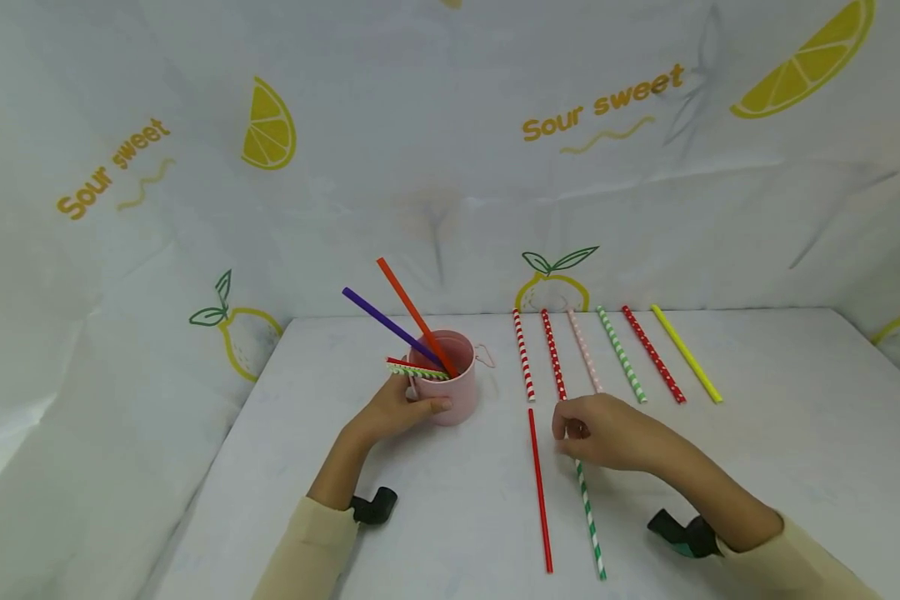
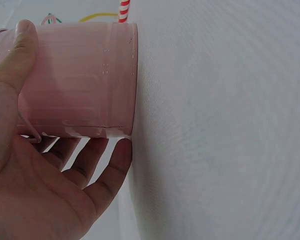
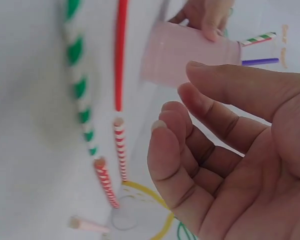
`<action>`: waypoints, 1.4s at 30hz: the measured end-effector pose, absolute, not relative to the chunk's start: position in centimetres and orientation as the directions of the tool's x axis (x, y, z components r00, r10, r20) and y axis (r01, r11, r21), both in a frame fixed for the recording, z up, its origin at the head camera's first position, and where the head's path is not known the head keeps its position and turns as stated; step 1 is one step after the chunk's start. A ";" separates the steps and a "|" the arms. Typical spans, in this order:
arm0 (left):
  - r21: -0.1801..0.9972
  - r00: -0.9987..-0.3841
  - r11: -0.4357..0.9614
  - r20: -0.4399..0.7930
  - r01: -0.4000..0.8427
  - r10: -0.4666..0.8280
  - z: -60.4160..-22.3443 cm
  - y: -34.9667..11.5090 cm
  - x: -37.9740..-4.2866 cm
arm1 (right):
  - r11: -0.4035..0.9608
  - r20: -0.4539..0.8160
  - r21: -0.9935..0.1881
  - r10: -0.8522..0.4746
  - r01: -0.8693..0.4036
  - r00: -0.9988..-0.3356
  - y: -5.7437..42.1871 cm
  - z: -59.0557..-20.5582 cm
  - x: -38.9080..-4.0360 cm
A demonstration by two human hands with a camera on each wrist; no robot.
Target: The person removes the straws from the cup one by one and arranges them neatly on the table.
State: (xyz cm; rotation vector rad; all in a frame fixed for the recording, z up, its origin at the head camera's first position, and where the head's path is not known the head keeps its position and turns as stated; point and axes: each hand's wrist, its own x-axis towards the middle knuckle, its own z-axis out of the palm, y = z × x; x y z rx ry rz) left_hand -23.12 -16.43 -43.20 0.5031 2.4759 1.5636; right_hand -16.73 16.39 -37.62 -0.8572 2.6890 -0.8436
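Observation:
My left hand [image 1: 399, 410] grips a small pink bucket [image 1: 461, 400], thumb along its near side and fingers around the far-left side. In the bucket lean an orange straw [image 1: 412, 308], a purple straw [image 1: 382, 318], and a green-striped straw [image 1: 420, 372] beside a red one. My right hand [image 1: 607, 429] is above the table with fingers loosely curled and nothing between them. It overlaps the top of a green-and-white striped straw [image 1: 589, 521] in the head view. Left of that lies a plain red straw [image 1: 540, 492]. The right wrist view shows the thumb and index fingertips [image 3: 195, 97] close together.
A back row of straws lies on the table: red-striped [image 1: 523, 357], red dotted [image 1: 553, 354], pale pink [image 1: 585, 350], green-striped [image 1: 621, 354], another red dotted [image 1: 653, 354] and yellow [image 1: 686, 353]. A white lemon-printed sheet [image 1: 420, 192] stands behind the table.

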 end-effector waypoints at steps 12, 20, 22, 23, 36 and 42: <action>0.905 -0.936 0.388 0.030 0.174 0.350 -43.2 -16.2 -23.1 | 0.588 0.180 -0.515 -0.638 -0.624 -0.749 13.0 -33.7 -19.9; 0.901 -0.935 0.395 0.030 0.179 0.354 -43.1 -16.3 -23.2 | 0.544 0.286 -0.434 -0.672 -0.718 -0.683 8.8 -32.1 -21.8; 0.900 -0.933 0.397 0.028 0.180 0.360 -43.1 -16.3 -23.2 | 0.532 0.306 -0.414 -0.682 -0.738 -0.664 7.6 -31.9 -22.2; 0.901 -0.931 0.395 0.027 0.181 0.364 -43.1 -16.4 -23.2 | 0.527 0.311 -0.408 -0.688 -0.746 -0.656 7.0 -31.9 -22.5; 0.913 -0.902 0.351 0.042 0.210 0.431 -40.1 -16.0 -21.4 | 0.508 0.160 -0.376 -0.788 -0.775 -0.595 2.4 -33.3 -25.0; 0.906 -0.911 0.370 0.039 0.206 0.410 -41.3 -16.2 -22.0 | 0.497 0.062 -0.413 -0.821 -0.763 -0.568 1.6 -33.6 -26.1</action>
